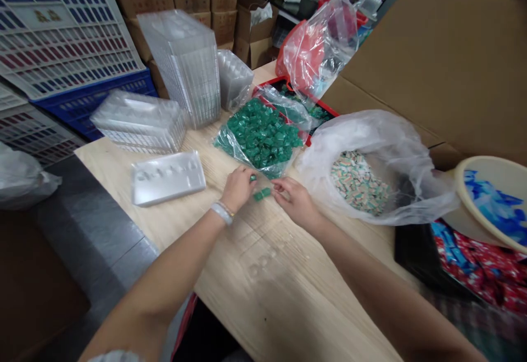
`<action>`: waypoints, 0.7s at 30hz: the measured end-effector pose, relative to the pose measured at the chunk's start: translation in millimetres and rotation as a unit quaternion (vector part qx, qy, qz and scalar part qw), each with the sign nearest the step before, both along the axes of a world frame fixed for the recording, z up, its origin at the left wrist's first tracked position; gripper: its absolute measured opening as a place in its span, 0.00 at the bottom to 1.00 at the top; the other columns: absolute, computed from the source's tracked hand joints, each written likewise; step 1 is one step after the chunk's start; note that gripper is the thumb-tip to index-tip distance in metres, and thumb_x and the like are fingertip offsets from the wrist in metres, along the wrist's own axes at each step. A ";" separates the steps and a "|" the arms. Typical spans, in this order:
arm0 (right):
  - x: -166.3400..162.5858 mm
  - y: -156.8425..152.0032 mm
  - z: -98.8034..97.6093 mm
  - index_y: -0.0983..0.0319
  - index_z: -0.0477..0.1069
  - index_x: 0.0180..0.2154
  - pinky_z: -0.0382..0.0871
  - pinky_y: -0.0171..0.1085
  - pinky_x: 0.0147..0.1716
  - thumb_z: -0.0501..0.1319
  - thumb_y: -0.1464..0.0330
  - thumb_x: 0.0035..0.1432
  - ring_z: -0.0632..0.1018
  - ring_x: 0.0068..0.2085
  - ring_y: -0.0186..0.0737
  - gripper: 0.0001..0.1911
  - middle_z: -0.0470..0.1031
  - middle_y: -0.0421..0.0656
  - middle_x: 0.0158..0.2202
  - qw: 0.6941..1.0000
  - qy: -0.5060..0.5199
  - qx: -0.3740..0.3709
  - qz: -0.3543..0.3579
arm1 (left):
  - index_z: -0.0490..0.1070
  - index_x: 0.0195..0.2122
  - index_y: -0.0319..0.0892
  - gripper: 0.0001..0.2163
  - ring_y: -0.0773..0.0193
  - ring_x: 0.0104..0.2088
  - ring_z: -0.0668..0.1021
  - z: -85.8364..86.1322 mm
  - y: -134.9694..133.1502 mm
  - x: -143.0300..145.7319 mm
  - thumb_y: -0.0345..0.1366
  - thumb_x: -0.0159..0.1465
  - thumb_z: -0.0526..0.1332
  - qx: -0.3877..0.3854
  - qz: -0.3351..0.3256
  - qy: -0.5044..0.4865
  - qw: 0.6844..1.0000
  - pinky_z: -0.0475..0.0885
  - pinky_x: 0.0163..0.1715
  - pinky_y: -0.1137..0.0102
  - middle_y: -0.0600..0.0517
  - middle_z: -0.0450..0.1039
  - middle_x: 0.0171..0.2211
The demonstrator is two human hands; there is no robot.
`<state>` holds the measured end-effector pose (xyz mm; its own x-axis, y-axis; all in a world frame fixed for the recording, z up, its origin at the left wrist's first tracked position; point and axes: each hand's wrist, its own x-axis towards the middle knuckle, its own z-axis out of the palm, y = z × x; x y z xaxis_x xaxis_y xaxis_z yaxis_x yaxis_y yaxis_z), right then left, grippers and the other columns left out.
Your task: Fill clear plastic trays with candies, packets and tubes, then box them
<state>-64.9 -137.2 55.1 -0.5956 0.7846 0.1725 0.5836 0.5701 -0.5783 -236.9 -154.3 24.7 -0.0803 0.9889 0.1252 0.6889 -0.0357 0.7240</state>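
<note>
My left hand (237, 190) is closed, with a small green piece (252, 177) showing at its fingertips. Close to it, my right hand (291, 198) has thumb and fingers pinched together; whatever they hold is too small to make out. Between the two hands lie a couple of green pieces (262, 194). A faint transparent plastic tray (261, 263) with round marks seems to lie on the table below them. Just beyond my fingers, a clear bag (230, 145) spreads open under a heap of green wrapped pieces (263, 131).
A single clear tray (168, 181) lies at left, before stacked clear trays (181, 65). At right stand a white plastic bag (370, 131) of small mixed pieces and a cream tub (457, 181) with blue packets. Crates (61, 27) and a large carton (436, 49) flank the table.
</note>
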 end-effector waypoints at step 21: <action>-32.5 -25.3 -8.6 0.63 0.71 0.35 0.62 0.39 0.41 0.54 0.73 0.54 0.69 0.39 0.38 0.08 0.73 0.45 0.33 0.969 -0.088 -0.005 0.233 | 0.67 0.43 0.42 0.13 0.55 0.49 0.63 -8.8 -113.9 -17.6 0.28 0.56 0.56 0.013 -0.030 0.106 0.994 0.60 0.49 0.56 0.46 0.65 0.46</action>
